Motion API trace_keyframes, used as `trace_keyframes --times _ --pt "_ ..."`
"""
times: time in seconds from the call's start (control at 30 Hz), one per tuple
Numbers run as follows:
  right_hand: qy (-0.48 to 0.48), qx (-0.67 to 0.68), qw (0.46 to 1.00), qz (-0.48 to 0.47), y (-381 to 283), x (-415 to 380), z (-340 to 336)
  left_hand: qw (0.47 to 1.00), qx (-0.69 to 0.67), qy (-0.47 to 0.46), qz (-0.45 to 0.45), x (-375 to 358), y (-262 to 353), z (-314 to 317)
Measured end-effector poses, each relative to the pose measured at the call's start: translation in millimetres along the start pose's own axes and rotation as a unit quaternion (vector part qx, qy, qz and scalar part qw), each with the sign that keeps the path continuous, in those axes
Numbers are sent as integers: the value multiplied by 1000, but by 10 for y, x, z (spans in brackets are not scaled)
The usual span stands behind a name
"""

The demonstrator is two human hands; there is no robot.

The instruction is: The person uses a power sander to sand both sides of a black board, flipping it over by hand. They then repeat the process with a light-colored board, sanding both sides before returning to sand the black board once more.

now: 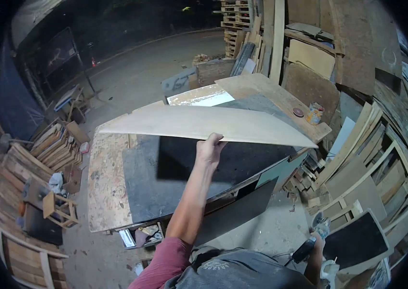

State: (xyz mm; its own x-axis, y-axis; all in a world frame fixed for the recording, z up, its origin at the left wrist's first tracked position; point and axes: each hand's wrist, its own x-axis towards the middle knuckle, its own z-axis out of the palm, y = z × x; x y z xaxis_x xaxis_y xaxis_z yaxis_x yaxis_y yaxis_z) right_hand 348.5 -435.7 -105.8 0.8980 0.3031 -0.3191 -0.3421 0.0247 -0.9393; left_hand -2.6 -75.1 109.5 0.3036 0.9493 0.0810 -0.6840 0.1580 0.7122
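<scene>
My left hand [209,148] is closed on the near edge of a thin, pale wooden board [184,121], with the thumb on top. The board is raised and tilted over the workbench, whose dark top sheet [146,192] carries its shadow. Low on the right, beside my body, my right hand [316,243] is wrapped around an angle grinder [305,250]. The grinder's disc end [320,222] points up and away from me. Part of the grip is hidden by the fingers.
A tin can [315,113] and a round reddish disc [298,112] rest on the bench's far right corner. Wood offcuts and frames [367,139] lean along the right. On the left are stacked boards [54,147] and a small stool [59,208]. An open drawer [141,236] sits below the bench.
</scene>
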Motion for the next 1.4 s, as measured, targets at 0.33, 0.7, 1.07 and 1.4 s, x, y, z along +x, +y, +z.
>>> trace_keyframes --times 0.33,0.7,1.07,1.4 --pt "41 89 995 17 1116 -1767 -354 974 -96 -127 -163 866 609 -1857" --pt "66 -97 993 -11 1741 -2781 -282 987 100 91 -91 1896 -397 -3791" --pt "-146 -324 922 -154 1254 -2325 1059 525 841 -123 -50 986 -63 -3186" --pt "-287 -618 721 -125 309 -2122 2080 345 885 -220 -222 278 -111 -2733"
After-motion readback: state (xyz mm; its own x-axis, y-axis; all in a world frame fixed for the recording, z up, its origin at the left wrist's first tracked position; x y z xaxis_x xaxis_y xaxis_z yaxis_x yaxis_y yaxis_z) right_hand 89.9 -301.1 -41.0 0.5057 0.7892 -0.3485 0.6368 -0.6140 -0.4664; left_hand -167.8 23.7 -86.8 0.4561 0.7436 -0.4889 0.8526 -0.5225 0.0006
